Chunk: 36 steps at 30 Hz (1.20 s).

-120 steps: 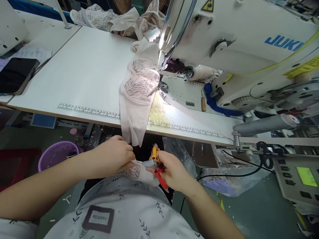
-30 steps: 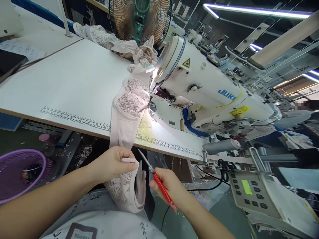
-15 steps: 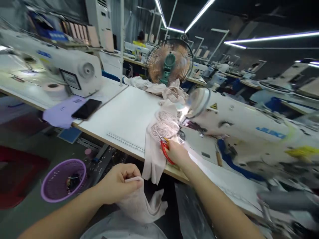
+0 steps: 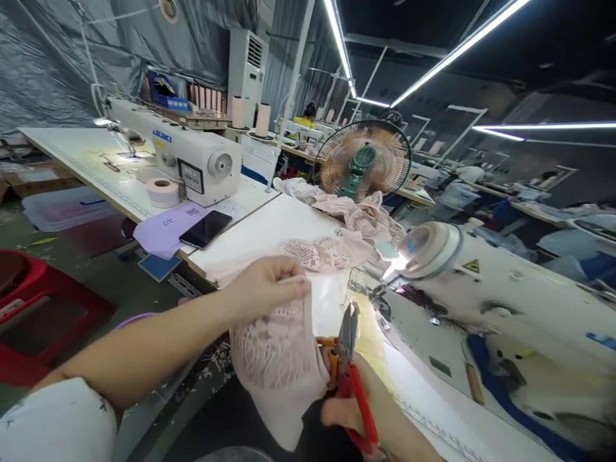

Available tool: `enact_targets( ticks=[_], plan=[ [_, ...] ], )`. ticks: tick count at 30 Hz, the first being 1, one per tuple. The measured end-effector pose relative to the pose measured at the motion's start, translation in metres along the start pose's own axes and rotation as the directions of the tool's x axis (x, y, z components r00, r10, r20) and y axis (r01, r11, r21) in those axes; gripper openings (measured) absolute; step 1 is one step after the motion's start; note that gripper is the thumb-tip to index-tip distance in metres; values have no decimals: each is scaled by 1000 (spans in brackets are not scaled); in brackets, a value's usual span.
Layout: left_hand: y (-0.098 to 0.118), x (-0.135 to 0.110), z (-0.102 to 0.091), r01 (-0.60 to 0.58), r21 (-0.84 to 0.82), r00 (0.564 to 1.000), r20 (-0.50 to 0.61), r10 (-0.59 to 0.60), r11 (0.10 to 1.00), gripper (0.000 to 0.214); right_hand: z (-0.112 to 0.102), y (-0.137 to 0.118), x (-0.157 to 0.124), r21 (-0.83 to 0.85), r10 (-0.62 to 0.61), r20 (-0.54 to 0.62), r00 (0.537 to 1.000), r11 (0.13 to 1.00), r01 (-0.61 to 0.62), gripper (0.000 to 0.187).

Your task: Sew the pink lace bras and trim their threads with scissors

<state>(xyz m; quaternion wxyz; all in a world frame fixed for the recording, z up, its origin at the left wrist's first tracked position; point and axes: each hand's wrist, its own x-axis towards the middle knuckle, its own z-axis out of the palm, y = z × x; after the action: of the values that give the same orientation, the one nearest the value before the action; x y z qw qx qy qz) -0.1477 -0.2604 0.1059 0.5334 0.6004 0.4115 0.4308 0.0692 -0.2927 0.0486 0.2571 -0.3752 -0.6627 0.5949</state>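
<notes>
My left hand (image 4: 267,289) is closed, thumb and fingers pinching the upper edge of a pale pink lace fabric piece (image 4: 274,353). The piece hangs down in front of the table edge, its patterned part facing me. Red-handled scissors (image 4: 359,391) are in my right hand (image 4: 380,398), beside the fabric's right edge, with the blades pointing up. An orange piece (image 4: 332,359) shows at the fingers of that hand; its kind is unclear. Behind my left hand, more pale pink lace fabric (image 4: 332,253) lies on the white table (image 4: 289,218).
At right stands a sewing machine (image 4: 510,276) with a lit lamp; another sewing machine (image 4: 192,154) is at left. A phone (image 4: 206,229) lies on purple paper (image 4: 158,231) near a tape roll (image 4: 162,192). A fan (image 4: 363,157) stands behind, a red stool (image 4: 48,314) at left.
My left hand has risen, lifting the fabric piece up to the table edge. My right hand with the scissors has come down, away from the lace on the table, and the view has shifted left.
</notes>
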Motion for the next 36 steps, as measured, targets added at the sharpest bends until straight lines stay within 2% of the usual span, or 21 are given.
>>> enact_targets(
  ticks=[3, 4, 7, 8, 10, 12, 13, 14, 16, 18, 20, 22, 24, 25, 27, 29, 30, 32, 34, 36],
  plan=[
    [22, 43, 4, -96, 117, 995, 0, 97, 988, 18, -16, 2, -18, -164, 38, -190, 981, 984, -70, 31],
    [32, 60, 5, -163, 166, 986, 12, 163, 973, 16, -27, -2, -20, -243, 25, -273, 962, 965, -94, 30],
    [64, 107, 5, -325, 247, 945, 55, 321, 913, 16, -77, -20, -24, -448, -117, -467, 877, 886, -121, 37],
    [73, 118, 3, -362, 241, 932, 77, 354, 901, 14, -94, -27, -27, -521, -177, -509, 842, 842, -138, 37],
    [83, 130, -5, -461, 242, 887, 138, 440, 854, 10, -123, -39, -35, -652, -274, -593, 757, 715, -252, 35],
    [78, 125, -15, -521, 393, 853, 214, 476, 757, 19, -137, -40, -45, -729, -327, -621, 712, 577, -370, 32],
    [69, 118, -20, -514, 499, 858, 284, 429, 698, 35, -139, -35, -49, -748, -319, -620, 717, 517, -416, 31],
    [55, 108, -25, -496, 570, 868, 343, 358, 656, 37, -138, -27, -53, -761, -284, -612, 738, 468, -450, 29],
    [16, 88, -32, -455, 684, 889, 382, 252, 570, 22, -129, -2, -59, -787, -166, -570, 805, 392, -477, 25],
    [-29, 68, -36, -383, 755, 922, 345, 175, 532, 18, -118, 27, -63, -825, -79, -506, 859, 334, -455, 20],
    [-68, 50, -37, -409, 782, 909, 393, 137, 470, 19, -108, 51, -67, -861, -81, -450, 890, 305, -407, 17],
    [-93, 33, -36, -416, 815, 909, 390, 150, 403, 21, -103, 64, -72, -879, -119, -419, 900, 301, -369, 16],
    [-102, 16, -31, -415, 860, 902, 346, 260, 297, 26, -100, 68, -79, -886, -153, -408, 900, 305, -350, 16],
    [-103, 9, -26, -439, 864, 876, 349, 334, 247, 29, -99, 68, -83, -889, -178, -407, 896, 303, -344, 16],
    [-100, 0, -12, -555, 811, 789, 443, 425, 184, 34, -93, 64, -90, -900, -268, -397, 878, 301, -315, 14],
    [-99, 0, 5, -681, 716, 700, 577, 421, 152, 35, -82, 60, -95, -919, -375, -360, 854, 299, -256, 11],
    [-100, 3, 13, -708, 693, 678, 614, 405, 134, 34, -75, 58, -96, -928, -407, -335, 850, 297, -223, 11],
    [-104, 13, 25, -703, 706, 681, 633, 367, 87, 32, -63, 57, -98, -935, -405, -300, 863, 305, -181, 12],
    [-108, 25, 32, -668, 742, 719, 621, 313, 61, 32, -56, 60, -96, -922, -331, -303, 894, 340, -187, 11],
    [-109, 35, 35, -640, 765, 759, 614, 216, 73, 35, -58, 64, -92, -897, -230, -341, 911, 371, -242, 12]
  ],
)
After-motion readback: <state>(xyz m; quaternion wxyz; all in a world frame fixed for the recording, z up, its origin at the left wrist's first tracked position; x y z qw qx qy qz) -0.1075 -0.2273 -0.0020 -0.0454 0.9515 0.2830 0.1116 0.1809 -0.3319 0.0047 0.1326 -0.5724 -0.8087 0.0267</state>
